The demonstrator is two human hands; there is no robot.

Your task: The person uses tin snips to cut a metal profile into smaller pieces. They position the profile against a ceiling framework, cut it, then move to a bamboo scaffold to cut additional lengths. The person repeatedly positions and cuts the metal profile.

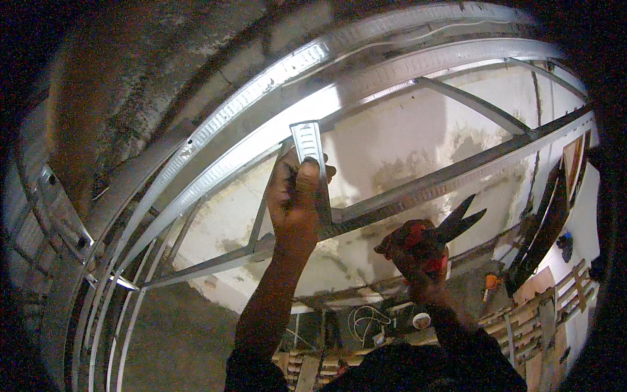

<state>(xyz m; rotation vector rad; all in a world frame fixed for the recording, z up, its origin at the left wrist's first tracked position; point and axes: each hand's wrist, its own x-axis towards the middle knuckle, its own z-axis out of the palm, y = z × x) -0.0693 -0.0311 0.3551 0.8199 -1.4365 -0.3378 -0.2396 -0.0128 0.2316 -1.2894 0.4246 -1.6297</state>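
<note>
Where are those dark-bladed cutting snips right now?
In the head view, the snips are right of centre, in the person's right hand, just below the long diagonal metal rail, with their open blades pointing up and to the right.

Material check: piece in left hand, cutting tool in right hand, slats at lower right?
Piece: probably thin galvanized steel or aluminium; bright grey, ribbed face.
Cutting tool: blades likely steel, dark and dull; red grip parts perhaps plastic or rubber, mostly hidden by the right hand.
Slats: apparently bare wood, uneven tan-brown colour.
</note>
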